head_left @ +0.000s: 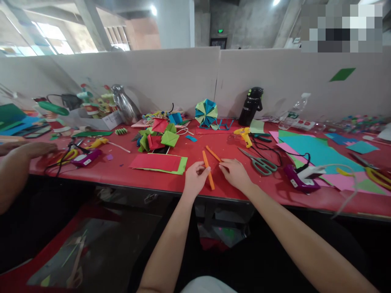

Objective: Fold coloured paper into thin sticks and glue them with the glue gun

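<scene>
My left hand [196, 176] is closed, thumb and fingers pinching an orange paper strip [208, 171] that points away from me over the red table. To its right, my right hand [234, 172] grips the near end of a second, thinner orange paper strip [213, 154], which slants up to the left. The two strips are apart at their near ends. Left of my hands lies a stack of red paper sheets [155, 162] on light green ones. Grey-green handled scissors [259, 162] rest to the right, blades pointing to the far left.
Beyond the scissors are a yellow glue gun [244, 135], a black flask [251, 106] and a purple power strip [301, 179] with cables. Folded paper pieces [159, 136] and a blue-and-cream paper ball [206, 114] stand further back. Another person's arm [18, 162] reaches in at left.
</scene>
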`<state>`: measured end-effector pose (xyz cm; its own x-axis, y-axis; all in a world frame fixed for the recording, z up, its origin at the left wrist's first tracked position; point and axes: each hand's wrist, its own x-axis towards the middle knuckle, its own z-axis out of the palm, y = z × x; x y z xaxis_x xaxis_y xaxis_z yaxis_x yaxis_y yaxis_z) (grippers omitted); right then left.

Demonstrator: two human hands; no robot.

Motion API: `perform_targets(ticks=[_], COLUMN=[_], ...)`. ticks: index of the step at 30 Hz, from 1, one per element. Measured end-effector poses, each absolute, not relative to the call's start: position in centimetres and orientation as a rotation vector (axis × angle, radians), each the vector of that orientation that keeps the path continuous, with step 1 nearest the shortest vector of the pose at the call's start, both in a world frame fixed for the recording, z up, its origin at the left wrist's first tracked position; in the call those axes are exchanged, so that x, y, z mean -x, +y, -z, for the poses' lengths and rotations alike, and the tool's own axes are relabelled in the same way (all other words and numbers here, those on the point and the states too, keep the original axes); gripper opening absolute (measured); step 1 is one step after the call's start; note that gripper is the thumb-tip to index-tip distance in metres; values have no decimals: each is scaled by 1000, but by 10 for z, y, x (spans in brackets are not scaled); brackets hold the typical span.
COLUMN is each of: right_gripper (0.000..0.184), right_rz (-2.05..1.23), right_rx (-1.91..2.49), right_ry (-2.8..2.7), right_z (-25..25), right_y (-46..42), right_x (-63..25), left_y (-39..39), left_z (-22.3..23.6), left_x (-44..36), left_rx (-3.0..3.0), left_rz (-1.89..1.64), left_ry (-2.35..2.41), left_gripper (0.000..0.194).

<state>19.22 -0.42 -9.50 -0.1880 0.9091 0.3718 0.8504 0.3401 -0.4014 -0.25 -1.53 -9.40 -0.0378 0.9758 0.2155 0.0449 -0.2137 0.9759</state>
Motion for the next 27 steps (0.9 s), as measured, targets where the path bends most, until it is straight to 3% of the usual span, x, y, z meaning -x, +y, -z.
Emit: perform_targets(ticks=[6,11,17,27], right_gripper=[19,18,37,38], right_rz=[-178,-271,-908,-1092], right_rx=[1430,1381,1162,1175], right_ry=[-1904,-1711,-1444,-1614], right_z=[86,77,66,65], right_y=[-8,-24,-49,-60], right_x=[-199,-199,-192,-188], left_y=[-15,-18,-18,-23], left_z=[99,96,90,75], left_x=[-1,0,-1,9], left_rx=[-1799,-1875,-1453,-1045], left_rz=[-1506,-1525,-1586,-1616], left_ry=[1387,1316,1110,787], left_gripper=[39,25,54,37])
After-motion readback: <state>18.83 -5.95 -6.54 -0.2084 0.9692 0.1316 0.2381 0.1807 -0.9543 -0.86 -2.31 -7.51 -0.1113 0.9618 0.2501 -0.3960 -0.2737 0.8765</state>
